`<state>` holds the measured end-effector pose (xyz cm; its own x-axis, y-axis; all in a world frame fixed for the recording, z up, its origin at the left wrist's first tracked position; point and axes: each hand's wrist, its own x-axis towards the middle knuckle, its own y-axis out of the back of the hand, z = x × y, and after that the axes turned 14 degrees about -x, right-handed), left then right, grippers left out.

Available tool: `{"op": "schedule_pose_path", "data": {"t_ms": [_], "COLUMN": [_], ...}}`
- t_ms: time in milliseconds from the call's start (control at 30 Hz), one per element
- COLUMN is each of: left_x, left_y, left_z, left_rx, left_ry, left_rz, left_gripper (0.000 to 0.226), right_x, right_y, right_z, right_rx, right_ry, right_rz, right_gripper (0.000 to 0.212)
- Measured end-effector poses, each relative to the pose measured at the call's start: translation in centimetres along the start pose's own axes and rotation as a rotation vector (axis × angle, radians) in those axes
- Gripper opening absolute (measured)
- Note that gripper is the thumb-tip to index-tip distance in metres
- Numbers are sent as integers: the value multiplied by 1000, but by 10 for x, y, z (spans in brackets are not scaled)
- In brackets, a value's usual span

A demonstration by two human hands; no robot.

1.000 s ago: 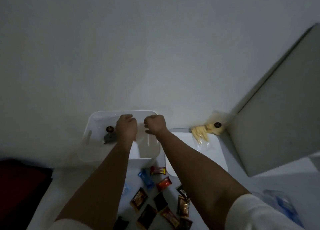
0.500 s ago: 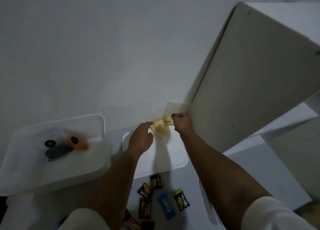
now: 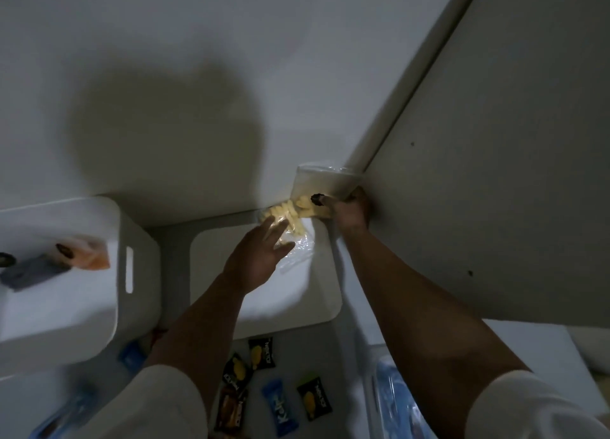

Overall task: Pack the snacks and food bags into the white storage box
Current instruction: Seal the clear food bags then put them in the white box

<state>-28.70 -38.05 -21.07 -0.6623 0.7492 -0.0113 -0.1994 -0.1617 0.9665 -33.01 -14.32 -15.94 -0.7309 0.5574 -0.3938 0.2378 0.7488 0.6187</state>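
Your right hand [image 3: 350, 210] pinches the snack bag [image 3: 298, 207], wedged against wall [image 3: 198, 59] and panel [image 3: 495, 174]. Your left fingers [image 3: 275, 229] spread flat across its lower end. The bag runs from the lid [image 3: 264, 293] up to the corner.

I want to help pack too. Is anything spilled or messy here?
Nothing looks spilled. The bag of yellow snacks is intact, gripped by the right hand while the left hand reaches under it. Small snack packets lie scattered on the table, not yet in the white storage box.

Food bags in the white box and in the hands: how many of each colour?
Orange food bag: 1
Grey food bag: 1
Yellow food bag: 1
Total: 3
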Motion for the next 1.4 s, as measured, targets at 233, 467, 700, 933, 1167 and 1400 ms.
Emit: {"op": "schedule_pose_path", "data": {"t_ms": [233, 467, 700, 933, 1167, 1400], "left_x": [18, 24, 1, -41, -83, -132], "left_y": [-10, 0, 59, 147, 214, 236], "left_z": [1, 8, 28, 22, 49, 47], "left_rx": [-43, -76, -638, -1441, -1606, -1395], "left_ry": [65, 134, 471, 834, 813, 742], "left_rz": [69, 140, 419, 627, 759, 773], "left_gripper": [24, 11, 7, 24, 19, 38], "right_x": [5, -17, -59, -152, -247, -290], "right_y": [-3, -1, 21, 32, -5, -26], "right_z": [6, 12, 2, -54, -104, -128], "right_rx": [22, -29, 122, 319, 217, 239], "right_ry": [46, 82, 149, 222, 438, 436], "right_rz": [53, 89, 67, -161, -59, -101], "right_gripper": [22, 22, 5, 3, 24, 22]}}
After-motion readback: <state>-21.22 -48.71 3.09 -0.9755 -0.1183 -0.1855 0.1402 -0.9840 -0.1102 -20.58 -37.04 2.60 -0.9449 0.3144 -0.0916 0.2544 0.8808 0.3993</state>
